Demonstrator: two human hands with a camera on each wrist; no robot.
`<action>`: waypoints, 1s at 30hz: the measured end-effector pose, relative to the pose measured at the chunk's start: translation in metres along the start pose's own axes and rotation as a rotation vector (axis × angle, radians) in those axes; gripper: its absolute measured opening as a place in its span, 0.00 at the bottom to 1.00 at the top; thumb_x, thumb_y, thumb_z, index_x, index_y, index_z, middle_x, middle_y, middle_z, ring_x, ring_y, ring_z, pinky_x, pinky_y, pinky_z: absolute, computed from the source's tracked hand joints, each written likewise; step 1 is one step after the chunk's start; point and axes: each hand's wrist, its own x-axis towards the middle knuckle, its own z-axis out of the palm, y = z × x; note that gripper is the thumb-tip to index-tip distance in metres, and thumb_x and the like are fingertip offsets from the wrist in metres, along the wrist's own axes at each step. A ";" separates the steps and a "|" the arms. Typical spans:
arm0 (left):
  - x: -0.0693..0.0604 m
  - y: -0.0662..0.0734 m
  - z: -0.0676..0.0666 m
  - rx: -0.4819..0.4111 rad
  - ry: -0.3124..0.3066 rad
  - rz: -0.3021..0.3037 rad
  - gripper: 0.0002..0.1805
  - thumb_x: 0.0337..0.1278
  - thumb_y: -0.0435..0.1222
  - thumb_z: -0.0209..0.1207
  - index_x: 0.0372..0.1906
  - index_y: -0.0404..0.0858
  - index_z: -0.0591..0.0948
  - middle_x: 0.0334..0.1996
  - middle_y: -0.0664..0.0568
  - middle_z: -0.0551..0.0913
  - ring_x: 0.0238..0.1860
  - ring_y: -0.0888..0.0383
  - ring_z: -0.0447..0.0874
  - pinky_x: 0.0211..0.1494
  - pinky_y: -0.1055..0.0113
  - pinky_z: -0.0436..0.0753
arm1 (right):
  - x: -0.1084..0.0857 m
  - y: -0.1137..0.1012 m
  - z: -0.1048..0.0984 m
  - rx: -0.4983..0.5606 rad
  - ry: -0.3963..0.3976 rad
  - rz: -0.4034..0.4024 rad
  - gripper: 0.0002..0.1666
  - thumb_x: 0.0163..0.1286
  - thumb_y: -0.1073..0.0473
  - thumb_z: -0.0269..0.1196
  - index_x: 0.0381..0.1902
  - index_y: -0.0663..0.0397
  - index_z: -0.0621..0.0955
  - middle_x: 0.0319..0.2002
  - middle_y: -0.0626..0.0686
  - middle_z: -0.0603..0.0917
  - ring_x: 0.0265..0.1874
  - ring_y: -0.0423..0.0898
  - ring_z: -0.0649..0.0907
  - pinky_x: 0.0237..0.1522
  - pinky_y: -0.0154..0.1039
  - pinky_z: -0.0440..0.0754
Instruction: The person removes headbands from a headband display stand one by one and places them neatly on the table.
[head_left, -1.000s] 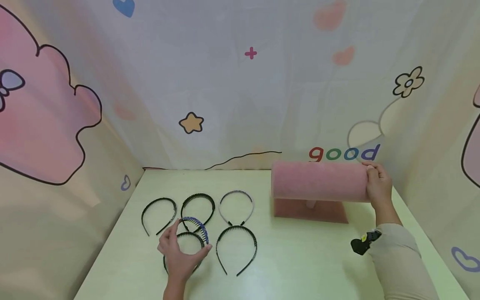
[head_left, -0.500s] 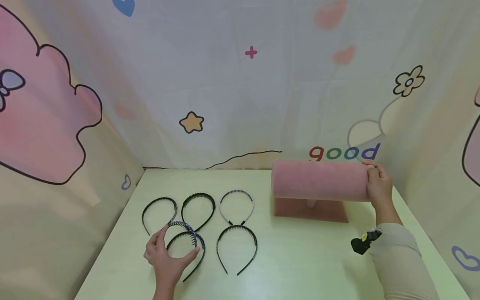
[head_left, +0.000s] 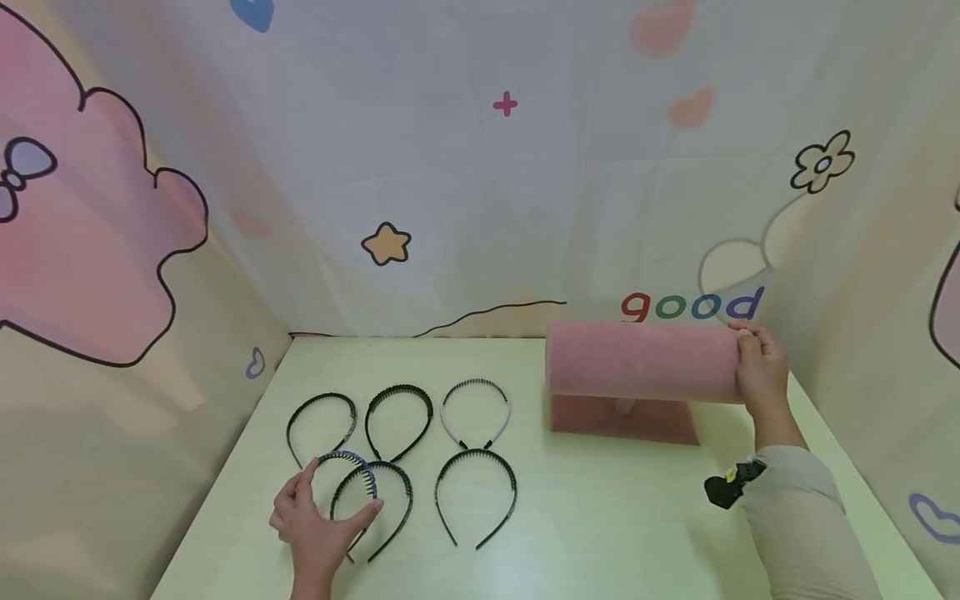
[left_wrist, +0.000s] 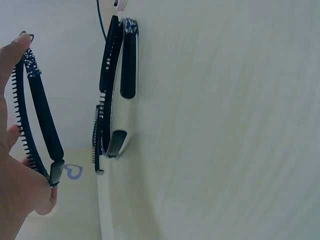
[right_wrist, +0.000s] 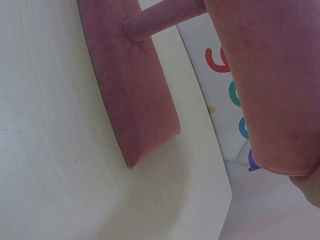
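My left hand [head_left: 318,529] pinches a blue toothed headband [head_left: 351,456] between thumb and fingers, raised above the table at the left front. In the left wrist view the headband [left_wrist: 46,117] stands off the table, its teeth facing the palm side. Beneath and beside it lies a black headband [head_left: 410,492], partly overlapped in the head view. At the right, my right hand [head_left: 763,375] grips the right end of a pink velvet roll stand [head_left: 645,362]. The right wrist view shows its flat base [right_wrist: 132,90] resting on the table; only a bit of that hand appears there.
Behind the left hand lie two more black headbands [head_left: 397,389], and a pale lilac one [head_left: 475,382] lies to their right. A black headband [head_left: 476,452] lies in front of the lilac one, touching its tips. A printed curtain [head_left: 465,183] hangs behind the pale table [head_left: 600,517].
The left hand has moved left and toward the near edge with the blue headband, uncovering more of the black headband underneath. The right hand and the roll stand have stayed in place.
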 end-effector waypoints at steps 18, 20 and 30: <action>0.007 -0.030 -0.031 0.109 -0.085 -0.191 0.66 0.16 0.56 0.77 0.69 0.38 0.58 0.61 0.31 0.56 0.59 0.30 0.47 0.51 0.35 0.56 | 0.000 -0.001 0.000 0.017 0.016 0.017 0.19 0.71 0.47 0.45 0.49 0.32 0.81 0.52 0.41 0.74 0.52 0.46 0.69 0.43 0.38 0.63; 0.008 -0.034 -0.034 0.106 -0.092 -0.185 0.65 0.17 0.55 0.78 0.68 0.35 0.58 0.62 0.31 0.57 0.60 0.31 0.47 0.53 0.38 0.57 | 0.000 -0.002 -0.001 0.018 0.017 0.022 0.18 0.71 0.46 0.45 0.49 0.32 0.81 0.52 0.42 0.74 0.51 0.46 0.69 0.43 0.38 0.64; 0.013 -0.052 -0.045 0.166 -0.067 -0.230 0.64 0.16 0.58 0.76 0.64 0.30 0.62 0.58 0.29 0.61 0.60 0.32 0.49 0.55 0.41 0.54 | 0.000 -0.002 0.001 0.016 0.022 0.037 0.18 0.70 0.46 0.45 0.49 0.32 0.81 0.52 0.41 0.74 0.50 0.45 0.69 0.42 0.37 0.64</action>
